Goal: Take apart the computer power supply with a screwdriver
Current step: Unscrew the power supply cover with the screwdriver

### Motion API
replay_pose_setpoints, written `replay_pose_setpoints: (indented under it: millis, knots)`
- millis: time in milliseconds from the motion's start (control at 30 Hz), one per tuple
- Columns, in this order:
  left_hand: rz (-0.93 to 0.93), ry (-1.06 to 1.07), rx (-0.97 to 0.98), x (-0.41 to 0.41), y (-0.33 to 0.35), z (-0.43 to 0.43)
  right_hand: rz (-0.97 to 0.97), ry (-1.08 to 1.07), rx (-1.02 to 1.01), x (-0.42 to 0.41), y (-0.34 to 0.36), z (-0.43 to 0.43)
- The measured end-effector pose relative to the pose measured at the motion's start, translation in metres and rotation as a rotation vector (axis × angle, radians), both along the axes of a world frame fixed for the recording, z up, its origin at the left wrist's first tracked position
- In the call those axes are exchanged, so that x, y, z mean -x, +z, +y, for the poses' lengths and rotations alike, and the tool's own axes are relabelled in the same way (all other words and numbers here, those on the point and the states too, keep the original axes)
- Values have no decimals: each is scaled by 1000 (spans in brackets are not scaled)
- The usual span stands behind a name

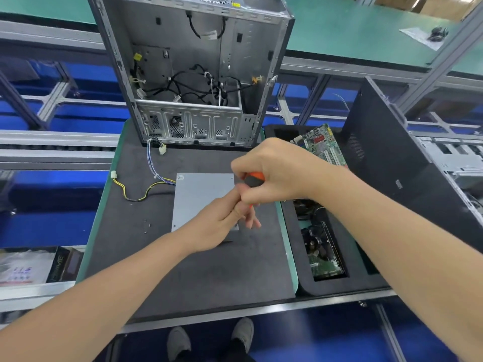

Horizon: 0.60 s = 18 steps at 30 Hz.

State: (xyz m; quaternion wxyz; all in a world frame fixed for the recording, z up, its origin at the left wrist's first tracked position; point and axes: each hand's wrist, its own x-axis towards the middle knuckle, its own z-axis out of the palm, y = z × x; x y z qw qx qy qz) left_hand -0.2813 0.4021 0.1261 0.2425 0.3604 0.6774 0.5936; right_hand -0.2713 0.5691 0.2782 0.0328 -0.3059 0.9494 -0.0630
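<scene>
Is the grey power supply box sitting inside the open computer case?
No, the power supply lies flat on the dark mat, in front of the open computer case.

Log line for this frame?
right hand grips screwdriver | left hand pinches its shaft | power supply flat on mat | loose screws left of it

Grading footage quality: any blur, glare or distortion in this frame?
Head view: wide-angle distortion bows the rails and computer case; lighting is even, a soft shadow under the left hand; no strong glare on the power supply; right hand on the screwdriver slightly smeared; screws barely resolve.
</scene>
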Motion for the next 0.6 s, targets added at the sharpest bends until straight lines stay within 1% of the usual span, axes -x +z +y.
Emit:
replay_pose_setpoints:
  millis: [33, 67, 133, 167, 200, 267, 300, 333, 367, 467, 500, 533, 600]
  knots:
    - [2, 21, 14, 0, -1, 0, 63, -74, -27, -4, -4, -5]
    - [7, 45, 31, -1, 0, 1, 150, -194, -61, -9, -8, -12]
    - [11, 88, 55, -2, 1, 1, 295, -507, -91, -17, -15, -28]
    - [17, 100, 59, -3, 1, 1, 329, -640, -88, -21, -19, -37]
    - [24, 106, 64, -4, 2, 1, 351, -728, -84, -24, -22, -46]
    - [32, 104, 48, -5, 1, 0, 378, -794, -92, -23, -28, -53]
    - [19, 89, 32, -4, 0, -1, 366, -789, -81, -21, -29, -52]
    - [7, 67, 21, -3, 0, -2, 348, -739, -65, -18, -29, -48]
    - [2, 39, 19, -2, -1, -3, 318, -628, -31, -15, -27, -42]
    - [33, -34, 43, 1, -3, -5, 140, -139, 98, -9, -14, -19]
    - [38, -43, 34, 2, -1, -4, 89, -46, 105, -6, -9, -12]
    - [33, -42, 20, 2, 0, -3, 55, -5, 92, -3, -6, -6]
    - [34, -29, 15, 1, 1, -1, 35, -1, 60, 0, -3, -1]
